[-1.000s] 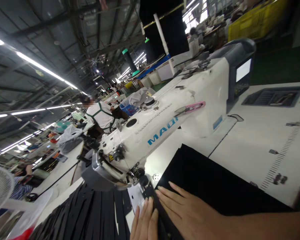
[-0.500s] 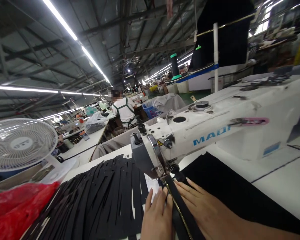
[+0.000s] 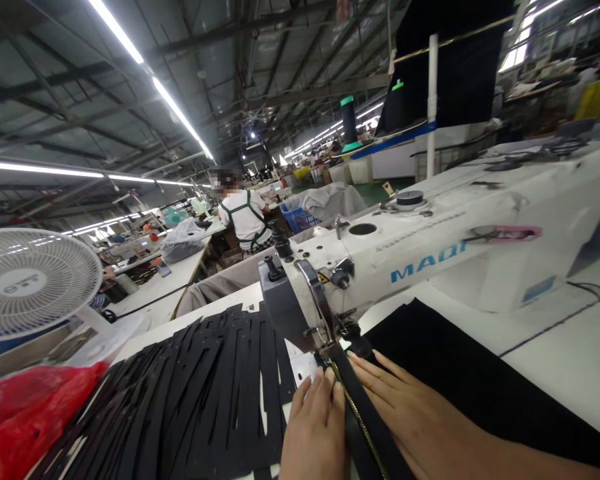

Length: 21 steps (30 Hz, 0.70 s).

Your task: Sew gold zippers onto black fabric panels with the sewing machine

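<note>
The left hand (image 3: 314,427) and right hand (image 3: 405,417) are both cut off by the bottom edge, the wrists out of view. Each grip is apart: the fingers lie flat and stretched out, pressing down and clamped on nothing. Between them runs a black zipper strip (image 3: 356,400) with a line of gold teeth. The left fingertips rest along its left edge and the right fingers along its right edge. Its near end passes out of the frame. Its far end goes under the foot of the sewing machine (image 3: 430,247), where the needle is too dark and crowded to make out.

Under the right forearm a black fabric panel (image 3: 480,380) spreads over the white surface (image 3: 570,360). Just left of the left hand lies a fanned heap of black strips (image 3: 205,393), and beyond it a red plastic bag (image 3: 20,417), partly cropped. A white fan (image 3: 30,283) stands behind the bag.

Pink-handled snips (image 3: 510,233) lie on the machine's arm, blurred. Farther off, a co-worker (image 3: 244,220) in a white top with green straps sits facing away, near a blue basket (image 3: 303,220). A dark thread cone (image 3: 349,120) stands beyond. Strip lights run under a dark steel roof over long rows of benches.
</note>
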Each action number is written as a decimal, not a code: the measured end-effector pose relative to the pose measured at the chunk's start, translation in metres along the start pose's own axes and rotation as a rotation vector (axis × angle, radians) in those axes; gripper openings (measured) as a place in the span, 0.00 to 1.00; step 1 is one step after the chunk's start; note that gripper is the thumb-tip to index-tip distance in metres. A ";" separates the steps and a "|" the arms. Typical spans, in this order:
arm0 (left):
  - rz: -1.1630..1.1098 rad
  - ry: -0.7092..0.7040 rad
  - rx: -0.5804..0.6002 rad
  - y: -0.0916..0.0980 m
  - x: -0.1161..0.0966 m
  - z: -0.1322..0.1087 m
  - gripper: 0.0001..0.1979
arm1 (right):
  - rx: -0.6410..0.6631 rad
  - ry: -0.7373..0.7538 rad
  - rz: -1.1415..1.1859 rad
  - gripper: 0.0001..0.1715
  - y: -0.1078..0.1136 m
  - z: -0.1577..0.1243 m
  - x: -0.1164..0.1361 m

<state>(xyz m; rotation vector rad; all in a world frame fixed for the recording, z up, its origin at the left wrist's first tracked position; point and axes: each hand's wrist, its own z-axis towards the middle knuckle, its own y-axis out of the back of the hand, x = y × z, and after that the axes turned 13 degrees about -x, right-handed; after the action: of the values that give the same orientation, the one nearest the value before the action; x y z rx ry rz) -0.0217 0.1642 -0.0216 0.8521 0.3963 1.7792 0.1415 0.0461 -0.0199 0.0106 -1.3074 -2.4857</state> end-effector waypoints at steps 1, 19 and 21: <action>-0.004 0.009 0.003 0.001 -0.001 0.001 0.16 | 0.009 -0.002 -0.008 0.32 0.000 0.000 0.000; -0.152 0.149 0.133 0.004 -0.009 0.001 0.17 | 0.052 -0.034 -0.050 0.31 -0.002 -0.002 0.006; -0.173 0.164 0.144 0.004 -0.009 0.003 0.17 | 0.052 -0.044 -0.035 0.30 0.000 -0.001 0.006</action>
<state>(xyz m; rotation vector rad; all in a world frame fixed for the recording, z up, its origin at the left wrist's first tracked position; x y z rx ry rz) -0.0212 0.1544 -0.0202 0.7496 0.6923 1.6789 0.1359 0.0438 -0.0200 -0.0099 -1.4014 -2.4933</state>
